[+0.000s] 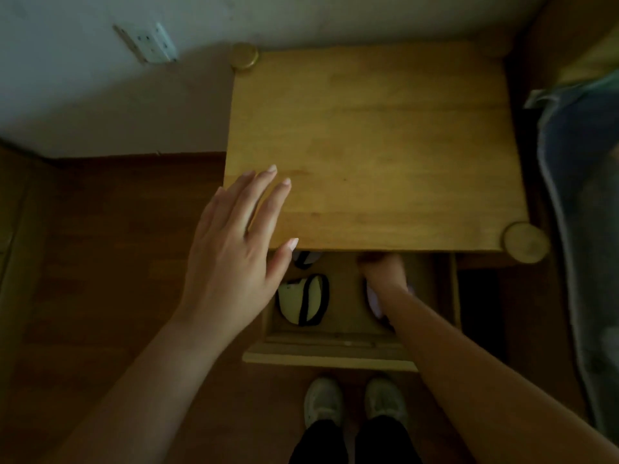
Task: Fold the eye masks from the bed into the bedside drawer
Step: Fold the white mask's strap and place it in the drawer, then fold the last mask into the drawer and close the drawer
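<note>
In front of the bedside drawer point(330, 358), nearest the camera, stand the person's two pale shoes point(355, 401) on the wooden floor point(110, 256), toes almost under the pulled-out drawer front. Inside the drawer, at its left, lies a folded cream eye mask point(294, 301) with its black strap wrapped across it, set flat, probably so it stays folded. Behind it, half under the cabinet top, a second dark-and-pale mask point(306, 258) peeps out. At the drawer's right the right hand point(382, 267) reaches down and in, the forearm crossing the drawer front; a lilac eye mask point(373, 299) shows just beneath the wrist. The fingers are curled away under the top's edge, so I cannot tell whether they grip that mask or have let it go; by my reading it is being set down beside the others. Left of the drawer and above it, the left hand point(234, 252) hovers with fingers point(268, 182) spread and released, holding nothing, tips over the near left corner of the desk point(385, 145), likely to steady the body while leaning. Right of the drawer runs the bed point(582, 195) with bluish bedding; no mask is visible on the part in view. Beyond the drawer, on the wall, sits a white socket point(150, 43).
</note>
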